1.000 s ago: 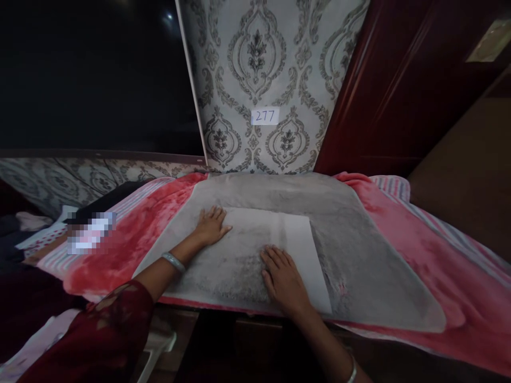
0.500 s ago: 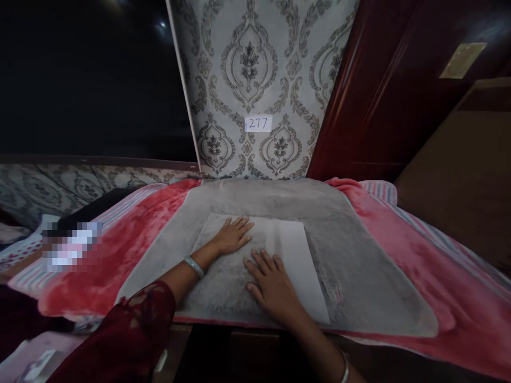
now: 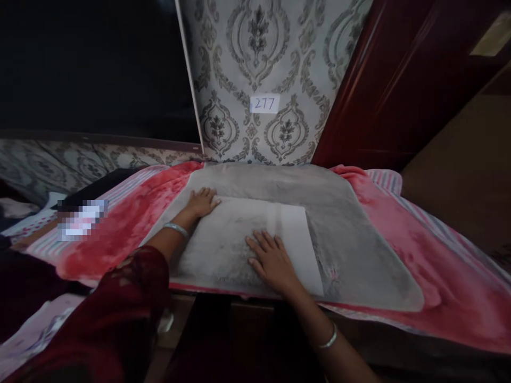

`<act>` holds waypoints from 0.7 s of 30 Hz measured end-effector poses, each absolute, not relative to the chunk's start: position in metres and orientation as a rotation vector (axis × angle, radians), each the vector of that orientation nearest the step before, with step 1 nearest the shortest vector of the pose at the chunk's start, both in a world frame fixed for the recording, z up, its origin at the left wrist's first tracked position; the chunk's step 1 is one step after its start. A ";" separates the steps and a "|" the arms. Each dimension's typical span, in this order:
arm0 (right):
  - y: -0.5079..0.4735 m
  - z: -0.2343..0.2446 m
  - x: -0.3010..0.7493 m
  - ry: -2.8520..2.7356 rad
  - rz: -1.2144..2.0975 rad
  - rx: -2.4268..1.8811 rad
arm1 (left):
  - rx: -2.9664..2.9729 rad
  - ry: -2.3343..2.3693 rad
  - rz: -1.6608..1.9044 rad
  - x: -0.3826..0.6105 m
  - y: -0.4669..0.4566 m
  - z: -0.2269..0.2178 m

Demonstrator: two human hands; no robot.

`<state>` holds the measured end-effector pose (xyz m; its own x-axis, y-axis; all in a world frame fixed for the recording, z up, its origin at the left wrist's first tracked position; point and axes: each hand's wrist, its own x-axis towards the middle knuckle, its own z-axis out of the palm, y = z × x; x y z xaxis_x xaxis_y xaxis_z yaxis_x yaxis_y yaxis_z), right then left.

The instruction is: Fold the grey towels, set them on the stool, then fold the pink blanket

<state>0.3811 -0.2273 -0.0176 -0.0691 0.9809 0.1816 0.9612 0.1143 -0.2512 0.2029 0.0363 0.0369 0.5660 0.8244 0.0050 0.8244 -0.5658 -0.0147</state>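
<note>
A light grey fuzzy cloth lies flat, with a plain white strip along its right side. I cannot tell whether the strip is a separate sheet beneath the cloth. My left hand rests palm down at the cloth's far left corner, fingers spread. Palm down near the border between cloth and strip, my right hand is open, its fingers slightly apart. Under everything is a grey mat, which has a small pink mark at the right.
Red plush fabric and striped cloth spread on both sides of the mat. A dark screen stands at the back left. The patterned wall bears a label reading 277. A dark red wooden panel is at the right.
My left hand has slid left from the upper middle of the cloth to its far left corner. My right hand stays on about the same spot. The whole view has shifted slightly.
</note>
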 end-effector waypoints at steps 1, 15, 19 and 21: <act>-0.228 -0.018 0.382 -2.100 0.083 -1.907 | -2.746 -1.451 -0.043 0.195 0.030 0.039; -0.230 -0.032 0.387 -2.009 -0.046 -1.904 | -2.961 -0.831 -0.301 0.169 -0.158 -0.019; -0.230 -0.032 0.387 -2.010 -0.058 -1.910 | -2.908 -0.927 -0.365 0.145 -0.137 -0.023; -0.230 -0.032 0.387 -2.006 -0.049 -1.917 | -2.876 -1.016 -0.394 0.126 -0.127 -0.023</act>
<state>0.3871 -0.2301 -0.0320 -0.0109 0.9593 0.2822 0.9719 0.0766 -0.2227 0.1262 -0.1275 -0.0226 0.7492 0.6088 0.2609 0.6256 -0.7798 0.0229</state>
